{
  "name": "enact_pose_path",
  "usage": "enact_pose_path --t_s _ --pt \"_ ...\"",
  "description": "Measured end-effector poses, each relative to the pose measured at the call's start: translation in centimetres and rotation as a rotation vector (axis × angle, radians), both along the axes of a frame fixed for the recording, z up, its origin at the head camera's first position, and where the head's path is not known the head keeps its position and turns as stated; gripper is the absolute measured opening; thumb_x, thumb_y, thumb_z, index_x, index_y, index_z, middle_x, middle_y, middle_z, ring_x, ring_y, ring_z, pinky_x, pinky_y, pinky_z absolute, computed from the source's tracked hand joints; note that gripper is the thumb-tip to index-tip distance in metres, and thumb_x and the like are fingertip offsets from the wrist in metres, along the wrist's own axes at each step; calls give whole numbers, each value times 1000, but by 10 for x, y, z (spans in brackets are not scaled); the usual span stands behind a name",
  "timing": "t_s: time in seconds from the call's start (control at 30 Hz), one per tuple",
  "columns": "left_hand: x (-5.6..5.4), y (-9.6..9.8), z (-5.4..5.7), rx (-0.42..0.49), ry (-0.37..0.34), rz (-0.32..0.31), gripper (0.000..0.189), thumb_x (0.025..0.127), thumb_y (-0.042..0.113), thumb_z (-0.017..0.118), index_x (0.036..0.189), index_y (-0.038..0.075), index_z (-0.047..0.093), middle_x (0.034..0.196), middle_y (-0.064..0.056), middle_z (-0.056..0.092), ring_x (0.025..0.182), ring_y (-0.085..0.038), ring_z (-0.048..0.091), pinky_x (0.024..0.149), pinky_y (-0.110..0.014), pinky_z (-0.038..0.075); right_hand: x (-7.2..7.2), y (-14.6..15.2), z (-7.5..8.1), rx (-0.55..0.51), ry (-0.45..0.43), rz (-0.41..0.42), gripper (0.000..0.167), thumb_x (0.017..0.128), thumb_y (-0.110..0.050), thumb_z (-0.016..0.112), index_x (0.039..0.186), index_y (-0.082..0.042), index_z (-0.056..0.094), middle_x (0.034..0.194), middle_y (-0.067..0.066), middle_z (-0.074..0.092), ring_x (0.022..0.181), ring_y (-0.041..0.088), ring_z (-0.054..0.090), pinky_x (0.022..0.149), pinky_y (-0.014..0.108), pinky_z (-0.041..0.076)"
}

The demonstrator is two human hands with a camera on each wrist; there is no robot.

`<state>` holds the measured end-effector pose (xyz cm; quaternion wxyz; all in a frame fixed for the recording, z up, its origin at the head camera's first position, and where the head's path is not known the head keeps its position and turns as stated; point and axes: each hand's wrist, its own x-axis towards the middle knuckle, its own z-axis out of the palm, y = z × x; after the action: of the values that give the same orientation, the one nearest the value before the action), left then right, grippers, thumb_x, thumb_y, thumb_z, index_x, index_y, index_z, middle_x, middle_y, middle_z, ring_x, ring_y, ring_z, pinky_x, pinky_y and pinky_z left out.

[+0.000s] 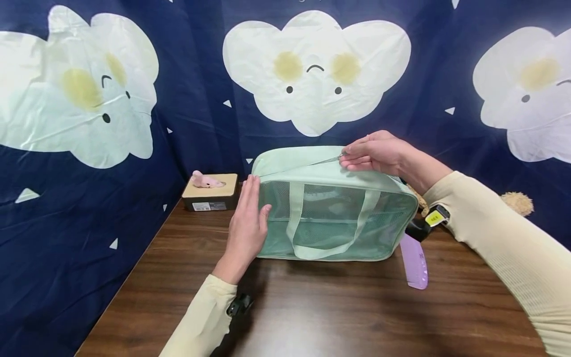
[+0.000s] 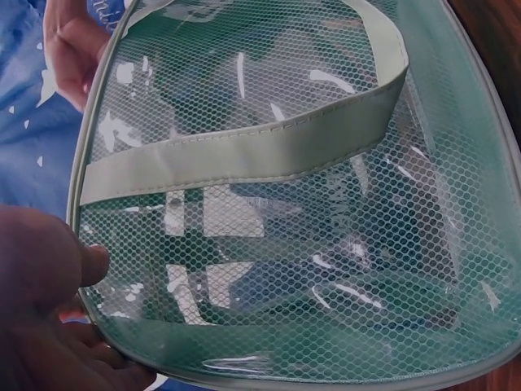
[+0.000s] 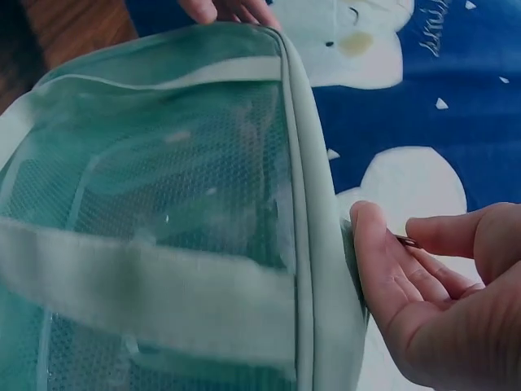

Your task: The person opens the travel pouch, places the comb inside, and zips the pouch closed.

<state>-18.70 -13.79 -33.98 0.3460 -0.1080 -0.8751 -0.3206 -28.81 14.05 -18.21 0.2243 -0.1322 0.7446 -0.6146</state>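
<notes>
A pale green bag (image 1: pixel 330 223) with see-through mesh sides and a strap handle (image 1: pixel 323 252) stands upright on the table. At the top, my right hand (image 1: pixel 379 152) pinches a small metal zipper pull (image 3: pixel 406 240) between thumb and fingers. The zipper line (image 1: pixel 299 167) runs from there toward the bag's left end. My left hand (image 1: pixel 247 218) rests against that left end, fingers straight and pointing up. Its thumb (image 2: pixel 94 265) lies over the front edge in the left wrist view.
On the left, a dark box (image 1: pixel 209 203) with a tan lid carries a small pink figure (image 1: pixel 205 180). A purple comb (image 1: pixel 415 263) lies by the bag's lower right corner. Something fluffy and brown (image 1: pixel 517 203) sits behind my right forearm. A blue cloud-print cloth (image 1: pixel 200 99) hangs behind the wooden table (image 1: pixel 339 307).
</notes>
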Motion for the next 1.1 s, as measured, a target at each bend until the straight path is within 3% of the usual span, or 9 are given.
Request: enact_pose_path --t_s 0.13,0.43,0.73,0.93,1.1 --pt "-1 8 0 4 6 -12 60 100 3 60 155 -5 38 161 -28 36 152 -42 31 117 -58 33 4 -11 3 32 4 -17 43 105 -1 52 142 20 44 89 7 76 80 11 75 77 23 60" --pt "-6 26 -2 19 95 -1 57 97 1 63 151 -5 45 156 -28 44 147 -41 40 113 -57 40 5 -34 10 113 35 -16 43 105 -1 53 141 20 46 89 7 75 78 11 74 78 24 60" --pt "-14 30 -2 96 284 1 43 92 -9 67 134 -1 66 135 -18 67 118 -36 68 88 -51 56 0 -48 9 145 34 -18 40 105 0 52 140 19 48 90 8 73 77 11 73 78 25 60" --pt "-16 35 -3 106 302 -12 40 91 -10 68 131 -1 69 130 -16 71 113 -35 70 86 -49 58 1 -55 8 166 26 3 39 105 1 51 139 19 49 96 11 72 78 12 73 78 25 60" --pt "-19 43 1 123 329 -20 39 89 -13 68 125 0 72 123 -15 74 107 -34 73 82 -49 59 1 -59 11 197 34 14 39 105 0 51 138 20 49 88 10 72 75 12 72 75 24 60"
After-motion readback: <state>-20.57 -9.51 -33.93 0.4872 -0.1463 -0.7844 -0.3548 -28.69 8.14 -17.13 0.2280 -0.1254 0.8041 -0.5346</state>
